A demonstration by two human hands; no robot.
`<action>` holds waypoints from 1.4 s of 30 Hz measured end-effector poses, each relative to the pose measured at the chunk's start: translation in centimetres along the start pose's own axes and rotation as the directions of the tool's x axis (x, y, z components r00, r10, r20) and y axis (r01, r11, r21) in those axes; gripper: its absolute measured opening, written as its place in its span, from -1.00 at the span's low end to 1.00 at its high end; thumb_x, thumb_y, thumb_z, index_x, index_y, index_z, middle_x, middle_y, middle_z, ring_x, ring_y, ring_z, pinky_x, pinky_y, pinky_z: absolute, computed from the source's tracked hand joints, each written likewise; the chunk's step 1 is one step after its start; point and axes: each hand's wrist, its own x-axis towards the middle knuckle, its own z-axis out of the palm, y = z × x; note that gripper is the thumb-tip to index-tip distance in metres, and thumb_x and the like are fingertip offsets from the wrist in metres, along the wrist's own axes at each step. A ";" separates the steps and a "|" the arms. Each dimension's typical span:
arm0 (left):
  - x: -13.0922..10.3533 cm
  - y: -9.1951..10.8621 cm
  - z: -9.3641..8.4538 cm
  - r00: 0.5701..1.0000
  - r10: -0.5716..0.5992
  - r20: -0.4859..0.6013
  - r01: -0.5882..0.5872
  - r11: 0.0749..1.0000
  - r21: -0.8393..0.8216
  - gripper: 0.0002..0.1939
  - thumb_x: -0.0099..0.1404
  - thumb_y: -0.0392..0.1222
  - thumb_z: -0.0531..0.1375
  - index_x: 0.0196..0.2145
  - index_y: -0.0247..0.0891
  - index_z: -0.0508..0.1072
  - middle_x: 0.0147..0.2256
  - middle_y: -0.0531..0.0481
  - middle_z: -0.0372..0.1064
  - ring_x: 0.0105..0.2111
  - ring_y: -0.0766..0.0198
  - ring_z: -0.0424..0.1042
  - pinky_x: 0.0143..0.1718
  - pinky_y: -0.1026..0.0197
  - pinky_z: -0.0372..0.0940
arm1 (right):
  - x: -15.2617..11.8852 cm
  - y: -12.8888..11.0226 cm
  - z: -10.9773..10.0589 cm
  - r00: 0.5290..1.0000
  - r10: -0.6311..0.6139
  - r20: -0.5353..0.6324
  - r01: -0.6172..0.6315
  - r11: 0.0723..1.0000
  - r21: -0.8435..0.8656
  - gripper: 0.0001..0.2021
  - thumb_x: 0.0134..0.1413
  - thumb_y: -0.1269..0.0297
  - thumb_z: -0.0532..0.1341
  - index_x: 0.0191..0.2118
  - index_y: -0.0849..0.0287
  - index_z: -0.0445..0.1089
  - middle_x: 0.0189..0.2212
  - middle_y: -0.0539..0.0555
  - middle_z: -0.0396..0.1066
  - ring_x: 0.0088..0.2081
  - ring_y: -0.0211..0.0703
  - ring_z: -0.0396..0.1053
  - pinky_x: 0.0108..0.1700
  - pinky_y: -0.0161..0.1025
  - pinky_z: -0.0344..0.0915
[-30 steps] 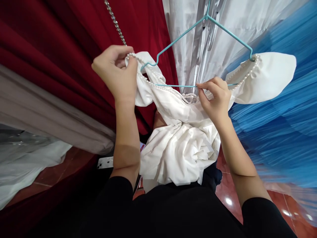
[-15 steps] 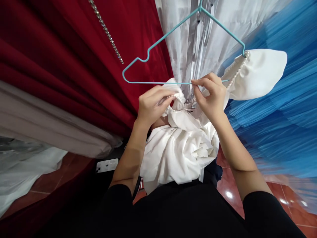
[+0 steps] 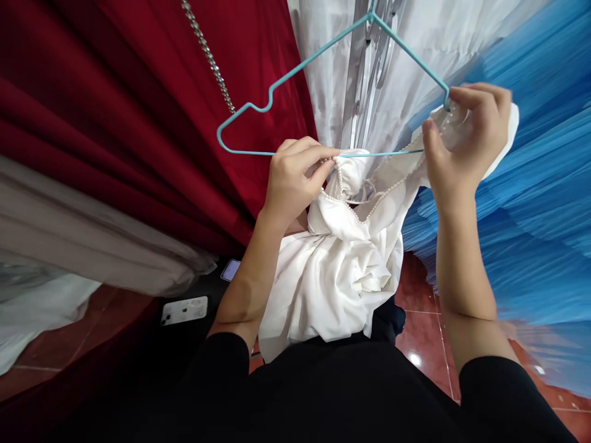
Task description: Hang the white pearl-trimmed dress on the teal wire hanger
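Spare the beading (image 3: 355, 216): your left fingers (image 3: 323, 152) clamp the white garment (image 3: 330, 271) at 12 o'clock; right fingers (image 3: 475, 97), at 2 o'clock, are apart.

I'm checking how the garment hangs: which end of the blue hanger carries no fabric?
The left end of the hanger, before the red drape, is bare; the other, at the right hand, runs into the white garment.
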 end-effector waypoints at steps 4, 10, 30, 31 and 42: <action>0.0 -0.3 -0.2 1.000 0.000 -0.020 0.000 1.000 -0.019 -0.82 0.46 -0.29 0.28 -0.09 -0.07 0.67 -0.19 0.03 0.60 -0.15 0.11 0.53 0.09 -0.05 0.36 | 0.6 1.9 -1.0 0.995 0.030 0.095 -0.032 0.999 0.015 -0.78 0.23 0.43 0.35 -0.07 -0.02 0.61 -0.14 0.07 0.70 -0.09 -0.07 0.65 0.02 -0.05 0.55; 0.2 -0.5 -1.1 1.000 -0.010 0.017 0.011 0.999 -0.045 -0.82 0.45 -0.29 0.29 -0.10 -0.07 0.68 -0.19 0.01 0.59 -0.16 0.10 0.52 0.06 -0.06 0.36 | 2.2 2.1 -3.4 0.947 0.188 0.259 -0.199 0.980 0.017 -0.89 0.13 0.34 0.46 -0.19 0.08 0.67 -0.22 0.13 0.72 -0.22 -0.11 0.68 -0.15 -0.15 0.59; 0.5 0.2 0.8 0.999 -0.036 0.003 0.036 0.997 -0.073 -0.84 0.39 -0.33 0.31 -0.19 -0.11 0.67 -0.22 0.04 0.60 -0.17 0.12 0.56 0.01 -0.03 0.36 | -2.8 2.4 -10.0 0.859 0.127 0.497 -0.108 0.992 -0.067 -0.93 0.12 0.10 0.44 -0.28 -0.11 0.66 -0.31 0.13 0.67 -0.30 0.04 0.55 -0.23 0.05 0.40; 0.5 0.2 0.9 0.999 -0.041 0.006 0.041 0.996 -0.076 -0.85 0.39 -0.33 0.30 -0.19 -0.12 0.67 -0.22 0.04 0.60 -0.17 0.12 0.56 0.01 -0.02 0.36 | -2.7 0.8 -9.2 0.853 0.032 0.521 -0.040 0.999 0.003 -0.92 0.19 0.09 0.41 -0.24 -0.12 0.65 -0.27 0.09 0.68 -0.26 0.05 0.55 -0.16 0.07 0.42; -0.3 0.0 0.7 0.990 0.082 -0.112 -0.087 0.995 -0.048 -0.82 0.44 -0.34 0.32 -0.13 -0.08 0.68 -0.17 0.07 0.64 -0.13 0.17 0.59 0.15 -0.06 0.40 | -4.9 -2.9 1.2 0.917 0.011 0.399 -0.072 0.988 0.138 -0.79 0.49 0.04 0.21 -0.06 -0.03 0.55 -0.18 0.01 0.64 -0.15 -0.01 0.56 0.15 0.12 0.42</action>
